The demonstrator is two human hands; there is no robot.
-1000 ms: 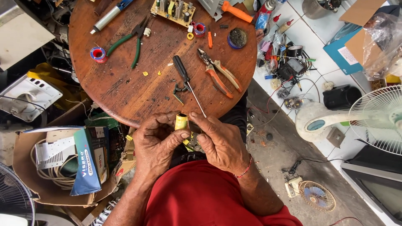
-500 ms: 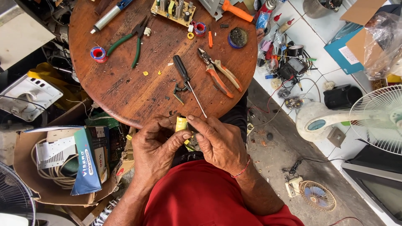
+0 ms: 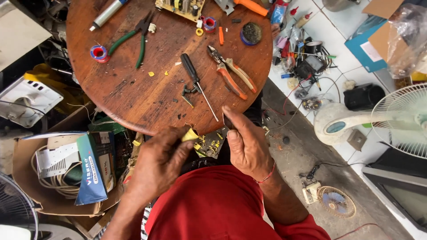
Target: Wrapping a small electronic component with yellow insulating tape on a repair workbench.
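Note:
My left hand (image 3: pixel 160 164) pinches a small yellow part (image 3: pixel 191 134) just below the near edge of the round wooden table (image 3: pixel 133 98). My right hand (image 3: pixel 247 142) is off the part, up and to the right, fingers pressed together and pointing at the table edge near the tip of a black-handled screwdriver (image 3: pixel 190 69). Whether it pinches something small and dark is unclear. A small circuit board piece (image 3: pixel 209 144) with yellow bits lies on my lap between the hands.
On the table lie orange-handled pliers (image 3: pixel 231 73), green-handled pliers (image 3: pixel 133 38), a red and blue solder spool (image 3: pixel 98 52), a round tin (image 3: pixel 251 33) and a circuit board (image 3: pixel 180 6). A white fan (image 3: pixel 400 120) stands right. A cardboard box (image 3: pixel 26 169) holding a blue carton (image 3: pixel 91 169) sits left.
My right hand has let go of the yellow part and moved up and right toward the table edge. My left hand keeps the part.

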